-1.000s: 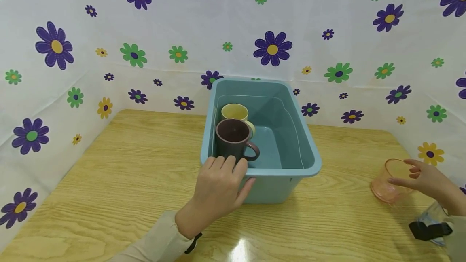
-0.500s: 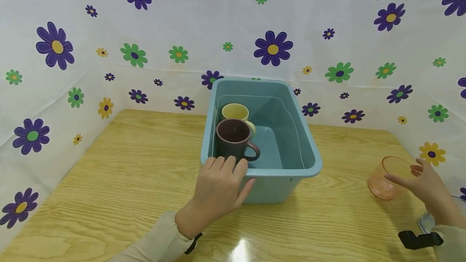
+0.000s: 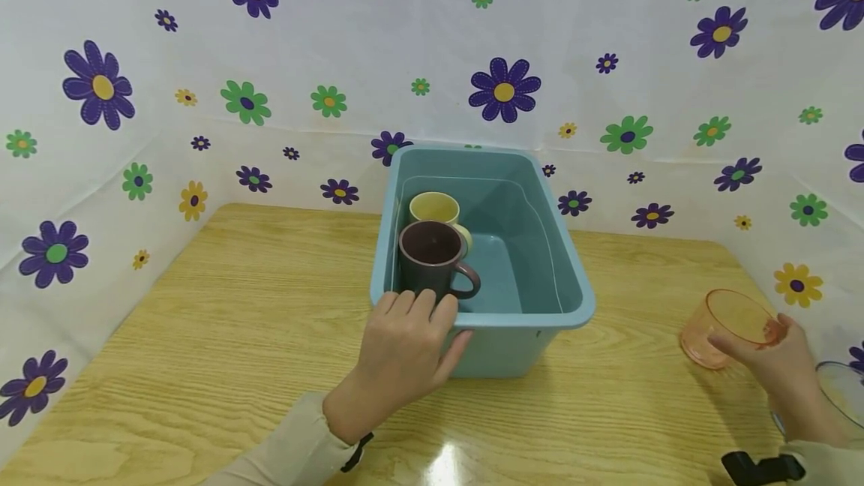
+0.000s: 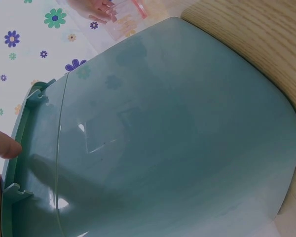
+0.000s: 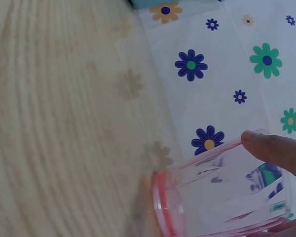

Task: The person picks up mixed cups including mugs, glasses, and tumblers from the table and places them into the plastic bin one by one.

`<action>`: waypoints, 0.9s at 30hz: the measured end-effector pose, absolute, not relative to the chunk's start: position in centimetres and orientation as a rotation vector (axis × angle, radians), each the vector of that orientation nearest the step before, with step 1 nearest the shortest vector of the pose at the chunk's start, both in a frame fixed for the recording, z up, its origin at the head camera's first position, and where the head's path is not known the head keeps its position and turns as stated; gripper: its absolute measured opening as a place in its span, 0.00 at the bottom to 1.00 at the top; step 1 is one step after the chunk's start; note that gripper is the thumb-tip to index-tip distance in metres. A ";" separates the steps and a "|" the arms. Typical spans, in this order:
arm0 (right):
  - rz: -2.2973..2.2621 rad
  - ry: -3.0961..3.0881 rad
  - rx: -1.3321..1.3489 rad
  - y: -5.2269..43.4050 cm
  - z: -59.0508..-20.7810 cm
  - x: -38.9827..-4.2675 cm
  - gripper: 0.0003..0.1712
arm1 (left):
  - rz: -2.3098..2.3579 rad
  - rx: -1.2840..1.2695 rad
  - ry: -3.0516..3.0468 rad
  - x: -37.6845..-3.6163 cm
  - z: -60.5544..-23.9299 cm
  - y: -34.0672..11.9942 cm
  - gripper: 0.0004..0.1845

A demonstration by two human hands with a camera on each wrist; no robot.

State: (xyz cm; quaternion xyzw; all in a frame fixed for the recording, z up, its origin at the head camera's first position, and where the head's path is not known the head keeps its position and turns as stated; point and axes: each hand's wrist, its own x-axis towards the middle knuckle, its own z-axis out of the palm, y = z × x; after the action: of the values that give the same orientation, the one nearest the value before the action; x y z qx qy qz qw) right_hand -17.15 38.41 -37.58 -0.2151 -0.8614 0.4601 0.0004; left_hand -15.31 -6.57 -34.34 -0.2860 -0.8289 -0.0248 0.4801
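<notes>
- The left hand rested on the near-left corner of the teal bin, fingers together and bent over the rim, thumb stretched along the front wall.
- In the left wrist view, only a fingertip showed at the left edge, touching the bin's rim; the bin's outer wall filled most of that picture.
- The bin stood on the wooden table, toward the back, close to the flowered backdrop.
- Inside the bin, a brown mug stood upright by the near-left corner, handle pointing right, just beyond the left hand's fingers.
- A yellow mug stood upright right behind the brown one, touching or nearly touching it.
- The right hand held a pink cup at the table's right edge, well apart from the bin.
- Its fingers curled round the cup's side, and the thumb lay at the rim.
- The cup was tilted, mouth up and toward the backdrop, its base low over the table; I could not tell whether it touched.
- In the right wrist view, a fingertip pressed on the clear pink cup's wall.
- A clear container showed partly at the right edge, just behind the right hand.
</notes>
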 end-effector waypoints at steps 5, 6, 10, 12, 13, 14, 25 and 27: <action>1.450 -2.694 -0.687 38.8 -38.9 -17.1 0.63 | -0.066 -0.697 -2.027 -15.3 -34.4 -6.6 0.17; 1.425 -2.706 -0.688 38.8 -39.2 -17.1 0.62 | -0.067 -0.697 -2.028 -15.3 -34.4 -6.6 0.17; 1.480 -2.688 -0.705 38.9 -39.6 -17.1 0.60 | -0.067 -0.696 -2.030 -15.3 -34.4 -6.6 0.17; 1.542 -2.668 -0.708 39.0 -39.7 -17.1 0.59 | -0.061 -0.695 -2.036 -15.3 -34.4 -6.6 0.18; 1.573 -2.654 -0.711 39.0 -39.7 -17.1 0.59 | -0.060 -0.694 -2.040 -15.3 -34.4 -6.6 0.18; 1.590 -2.644 -0.711 39.1 -39.7 -17.2 0.58 | -0.058 -0.693 -2.044 -15.3 -34.5 -6.6 0.19; 1.622 -2.627 -0.662 39.4 -40.1 -17.0 0.56 | -0.073 -0.695 -2.026 -15.3 -34.4 -6.6 0.17; 1.679 -2.623 -0.605 39.6 -40.2 -16.9 0.56 | -0.071 -0.695 -2.027 -15.3 -34.4 -6.6 0.17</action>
State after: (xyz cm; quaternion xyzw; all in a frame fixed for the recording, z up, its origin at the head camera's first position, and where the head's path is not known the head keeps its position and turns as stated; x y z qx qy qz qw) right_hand -16.89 39.62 -40.19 -0.1907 -0.8267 0.5291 -0.0157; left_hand -15.31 -6.57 -34.36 -0.2848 -0.8302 -0.0293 0.4784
